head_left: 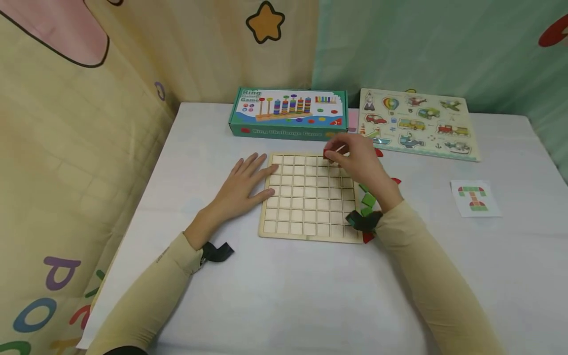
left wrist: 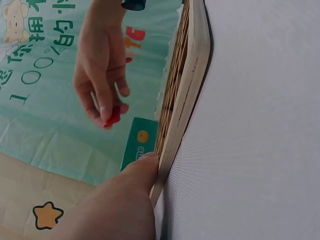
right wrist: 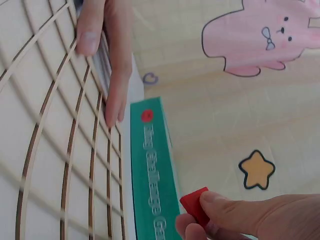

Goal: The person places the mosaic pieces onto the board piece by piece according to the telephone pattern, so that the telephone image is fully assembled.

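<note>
A square wooden grid board (head_left: 298, 215) lies on the white table. My left hand (head_left: 239, 186) rests at its left edge, fingers spread, with thumb and index fingertip on the frame. Over the board's far edge, my right hand (head_left: 361, 160) pinches a small red block (right wrist: 195, 204) between thumb and fingers. In the left wrist view that red block (left wrist: 114, 116) shows held up beyond the board. Several green blocks (head_left: 368, 199) lie along the board's right side, partly hidden by the right wrist. Red pieces with a curved edge (head_left: 396, 181) lie near them.
Behind the board stands a green Ring Challenge Game box (head_left: 288, 132). A wooden vehicle puzzle (head_left: 417, 135) lies at the back right. On the right is a white card (head_left: 477, 197) printed with a red and green T-like figure. Printed curtains (head_left: 213, 49) enclose the table's back and left.
</note>
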{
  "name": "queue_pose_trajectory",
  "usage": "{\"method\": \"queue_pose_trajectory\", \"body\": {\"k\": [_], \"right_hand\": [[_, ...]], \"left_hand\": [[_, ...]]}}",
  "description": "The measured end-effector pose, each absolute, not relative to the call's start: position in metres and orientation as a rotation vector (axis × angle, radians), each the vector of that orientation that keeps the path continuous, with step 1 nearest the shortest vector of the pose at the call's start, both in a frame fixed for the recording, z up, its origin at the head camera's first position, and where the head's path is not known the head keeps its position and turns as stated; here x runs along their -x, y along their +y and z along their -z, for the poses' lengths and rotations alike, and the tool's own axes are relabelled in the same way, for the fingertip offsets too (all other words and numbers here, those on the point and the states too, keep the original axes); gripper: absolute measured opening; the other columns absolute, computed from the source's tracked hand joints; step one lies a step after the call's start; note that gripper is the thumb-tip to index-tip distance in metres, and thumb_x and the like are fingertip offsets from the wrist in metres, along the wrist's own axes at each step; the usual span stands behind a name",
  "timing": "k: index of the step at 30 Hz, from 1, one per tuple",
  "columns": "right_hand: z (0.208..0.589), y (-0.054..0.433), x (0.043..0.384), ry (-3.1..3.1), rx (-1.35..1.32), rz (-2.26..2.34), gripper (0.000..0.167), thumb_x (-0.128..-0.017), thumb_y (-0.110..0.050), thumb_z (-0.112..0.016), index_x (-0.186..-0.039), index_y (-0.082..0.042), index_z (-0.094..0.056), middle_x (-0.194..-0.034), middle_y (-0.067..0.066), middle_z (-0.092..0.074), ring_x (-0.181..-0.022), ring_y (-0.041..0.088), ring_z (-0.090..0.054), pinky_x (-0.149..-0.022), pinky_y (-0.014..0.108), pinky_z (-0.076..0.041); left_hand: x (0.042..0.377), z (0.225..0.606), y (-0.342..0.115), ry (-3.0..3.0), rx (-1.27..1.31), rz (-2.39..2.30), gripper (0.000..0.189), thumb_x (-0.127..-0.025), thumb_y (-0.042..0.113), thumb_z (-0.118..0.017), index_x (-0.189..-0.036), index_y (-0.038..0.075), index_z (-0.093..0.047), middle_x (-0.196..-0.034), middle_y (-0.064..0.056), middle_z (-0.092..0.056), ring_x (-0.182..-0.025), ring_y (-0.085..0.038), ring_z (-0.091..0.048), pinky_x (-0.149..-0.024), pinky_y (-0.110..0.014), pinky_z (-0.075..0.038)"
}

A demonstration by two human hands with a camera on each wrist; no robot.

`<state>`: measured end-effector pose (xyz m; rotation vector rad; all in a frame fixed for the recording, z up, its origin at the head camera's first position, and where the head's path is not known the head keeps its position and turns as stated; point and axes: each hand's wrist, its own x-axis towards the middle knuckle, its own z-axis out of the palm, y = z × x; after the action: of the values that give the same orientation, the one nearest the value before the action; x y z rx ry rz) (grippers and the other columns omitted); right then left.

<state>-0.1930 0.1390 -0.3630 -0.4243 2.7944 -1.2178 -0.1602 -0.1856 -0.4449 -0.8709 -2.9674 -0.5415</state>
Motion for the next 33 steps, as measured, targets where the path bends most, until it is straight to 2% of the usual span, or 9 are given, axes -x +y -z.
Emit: {"method": "queue_pose_trajectory", "body": {"k": [4, 9, 18, 25, 33], "right_hand": [[0.361, 0.096, 0.199, 2.765, 0.515, 1.259, 0.014, -0.103, -0.013, -0.069, -0.112, -0.007, -0.078, -0.108, 0.011, -0.077, -0.098, 0.027, -0.074, -0.081, 0.041, -0.061], [0.381, 0.069, 0.195, 2.737, 0.572, 1.277, 0.016, -0.103, -0.012, -0.069, -0.113, -0.008, -0.081, -0.112, 0.01, -0.077, -0.102, 0.026, -0.072, -0.087, 0.04, -0.059], [0.415, 0.063, 0.19, 2.774, 0.696, 1.216, 0.018, -0.103, -0.012, -0.07, -0.116, -0.009, -0.081, -0.114, 0.01, -0.07, -0.105, 0.026, -0.067, -0.092, 0.04, -0.056], [0.411, 0.066, 0.19, 2.797, 0.745, 1.167, 0.018, -0.101, -0.008, -0.071, -0.115, -0.004, -0.081, -0.114, 0.013, -0.066, -0.099, 0.027, -0.066, -0.089, 0.039, -0.057], [0.393, 0.082, 0.196, 2.768, 0.686, 1.127, 0.024, -0.101, -0.011, -0.071, -0.124, -0.004, -0.077, -0.116, 0.014, -0.069, -0.101, 0.029, -0.069, -0.089, 0.041, -0.058]], "left_hand": [[0.16, 0.447, -0.185, -2.965, 0.866, 0.546, 0.069, -0.104, 0.054, -0.057, -0.165, 0.029, -0.037, -0.176, -0.01, -0.021, -0.165, -0.032, -0.009, -0.133, -0.057, -0.003], [0.16, 0.45, -0.185, -2.959, 0.874, 0.541, 0.069, -0.104, 0.055, -0.056, -0.165, 0.03, -0.036, -0.176, -0.009, -0.022, -0.165, -0.032, -0.009, -0.133, -0.057, -0.004], [0.16, 0.448, -0.187, -2.968, 0.858, 0.516, 0.068, -0.105, 0.055, -0.056, -0.165, 0.029, -0.037, -0.176, -0.008, -0.021, -0.165, -0.031, -0.009, -0.133, -0.055, -0.004], [0.164, 0.446, -0.182, -2.955, 0.876, 0.517, 0.067, -0.106, 0.054, -0.055, -0.165, 0.029, -0.037, -0.176, -0.008, -0.022, -0.165, -0.031, -0.01, -0.133, -0.056, -0.005], [0.162, 0.448, -0.185, -2.982, 0.863, 0.503, 0.068, -0.105, 0.054, -0.055, -0.165, 0.028, -0.037, -0.176, -0.009, -0.021, -0.165, -0.033, -0.01, -0.133, -0.057, -0.005]]}}
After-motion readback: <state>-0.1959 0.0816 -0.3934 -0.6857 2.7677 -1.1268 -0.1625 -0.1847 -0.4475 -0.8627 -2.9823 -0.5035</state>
